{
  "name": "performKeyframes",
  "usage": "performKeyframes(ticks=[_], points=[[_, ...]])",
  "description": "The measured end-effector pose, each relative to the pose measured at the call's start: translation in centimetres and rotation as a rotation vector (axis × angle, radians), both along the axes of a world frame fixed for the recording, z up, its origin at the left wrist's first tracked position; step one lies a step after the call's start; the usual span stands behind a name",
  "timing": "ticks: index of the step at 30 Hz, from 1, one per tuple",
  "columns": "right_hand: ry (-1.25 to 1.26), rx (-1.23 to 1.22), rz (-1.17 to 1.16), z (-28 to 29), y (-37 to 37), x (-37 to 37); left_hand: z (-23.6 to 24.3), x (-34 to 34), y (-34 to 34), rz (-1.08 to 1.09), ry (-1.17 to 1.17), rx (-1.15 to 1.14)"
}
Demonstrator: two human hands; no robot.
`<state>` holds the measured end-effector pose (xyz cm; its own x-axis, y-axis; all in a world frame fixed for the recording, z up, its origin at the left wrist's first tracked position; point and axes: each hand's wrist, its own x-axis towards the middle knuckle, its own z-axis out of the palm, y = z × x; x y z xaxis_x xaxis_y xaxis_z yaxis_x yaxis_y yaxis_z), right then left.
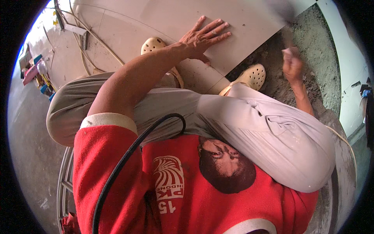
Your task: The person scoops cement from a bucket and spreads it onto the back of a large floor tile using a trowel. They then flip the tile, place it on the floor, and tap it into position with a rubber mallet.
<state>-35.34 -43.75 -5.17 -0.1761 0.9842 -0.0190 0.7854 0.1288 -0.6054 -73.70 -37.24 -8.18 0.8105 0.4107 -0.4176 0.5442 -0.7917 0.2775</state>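
Observation:
My left hand (203, 38) lies flat on a large pale floor tile (247, 39), its fingers spread. On the right, my right hand (292, 64) is closed around the handle of a mallet. The mallet's dark rounded head (281, 9) is smeared by motion, above the tile's far right part. It cannot be told whether the head touches the tile. Along the tile's right edge runs a strip of rough grey mortar (317, 58), with darker loose material nearer my foot.
My cream clogs (253, 77) stand near the tile edge. Another pale tile (352, 78) borders the mortar on the right. Cables (97, 39) and a metal bar (85, 40) lie at the far left. Several colourful items (39, 74) sit beyond my left knee. A black cord (117, 167) hangs across my shirt.

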Motion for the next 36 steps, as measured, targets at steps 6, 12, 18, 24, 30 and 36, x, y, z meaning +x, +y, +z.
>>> performKeyframes(ticks=[6, 12, 18, 24, 30, 36], points=[[0.315, -0.195, -0.165, 1.5, 0.2, 0.6, 0.2, 0.2, 0.8, -0.022, 0.079, -0.051], [0.335, 0.182, -0.117, -0.6, -0.5, -1.6, 0.6, 0.1, 0.9, -0.046, 0.097, -0.001], [0.137, 0.114, -0.119, -0.2, -0.2, -2.4, 0.7, 0.0, 1.3, -0.049, 0.064, -0.055], [-0.251, -0.292, -0.067, 0.2, 0.3, -2.5, 1.0, 0.2, 0.7, -0.024, 0.059, 0.029], [0.106, 0.127, -0.098, 2.1, 0.8, -2.3, 1.5, 0.5, 1.2, -0.043, 0.121, -0.013], [-0.216, -0.22, -0.012, 1.0, 1.3, -4.0, 1.6, 0.5, 1.1, -0.059, 0.093, 0.059]])
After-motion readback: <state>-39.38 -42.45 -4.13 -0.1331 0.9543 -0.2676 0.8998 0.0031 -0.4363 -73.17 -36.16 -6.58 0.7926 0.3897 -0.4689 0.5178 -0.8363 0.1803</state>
